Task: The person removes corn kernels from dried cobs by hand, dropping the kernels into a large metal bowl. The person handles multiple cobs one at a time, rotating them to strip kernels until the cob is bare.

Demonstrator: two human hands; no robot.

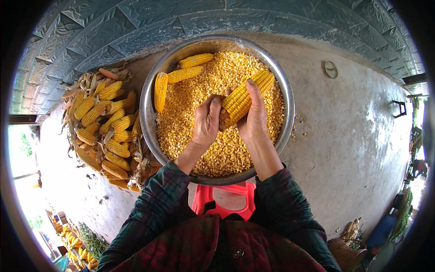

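An ear of yellow corn (pixel 249 93) is held slantwise above a large round metal basin (pixel 289 98). My right hand (pixel 254 119) wraps its side, with the thumb lying along the rows. At the lower left end of the ear is my left hand (pixel 207 119), fingers curled and thumb bent against it. A small dark brown thing shows by the left thumb; I cannot tell what it is. Loose corn kernels (pixel 190 129) fill much of the basin. Three more ears, among them an upright one (pixel 161 91), rest on the kernels at the basin's left side.
Left of the basin lies a heap of corn ears (pixel 115 136) with dry husks. A red plastic stool (pixel 249 200) shows below the basin rim. A ring-shaped object (pixel 331 69) lies on the concrete floor (pixel 340 136). Behind stands a patterned blue-grey wall (pixel 217 20); a basket (pixel 345 253) sits lower right.
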